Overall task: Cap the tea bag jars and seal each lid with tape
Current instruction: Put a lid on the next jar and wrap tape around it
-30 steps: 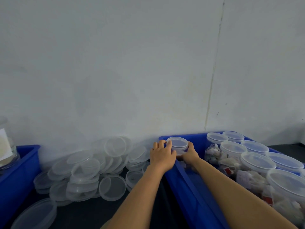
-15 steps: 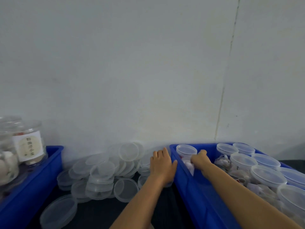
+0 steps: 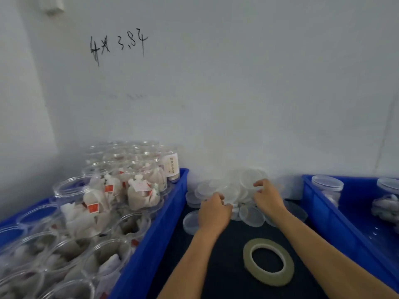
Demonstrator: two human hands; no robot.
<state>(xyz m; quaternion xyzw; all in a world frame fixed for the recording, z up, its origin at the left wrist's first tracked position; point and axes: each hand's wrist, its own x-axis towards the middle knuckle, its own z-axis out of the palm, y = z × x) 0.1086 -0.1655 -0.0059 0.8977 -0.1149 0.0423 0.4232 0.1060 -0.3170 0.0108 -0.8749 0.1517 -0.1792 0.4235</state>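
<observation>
Head view. Both hands reach into a heap of clear lids [image 3: 228, 190] against the wall. The left hand [image 3: 213, 212] curls its fingers on a lid edge; the right hand [image 3: 267, 196] pinches another. A tape roll [image 3: 268, 261] lies flat on the dark bench [image 3: 218, 275] between the forearms. Uncapped jars [image 3: 121, 190] of tea bags fill the left blue bin [image 3: 151, 238]; capped jars [image 3: 327, 183] stand in the right bin [image 3: 336, 223].

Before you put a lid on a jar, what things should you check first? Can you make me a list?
1. Both hands on the lid pile: left hand and right hand ok.
2. Only one lid picked: cannot tell, they overlap.
3. Uncapped tea bag jars ready in the left blue bin: ok.
4. Tape roll within reach, lying between the arms: ok.
5. Space in the right blue bin for finished jars: ok.
</observation>
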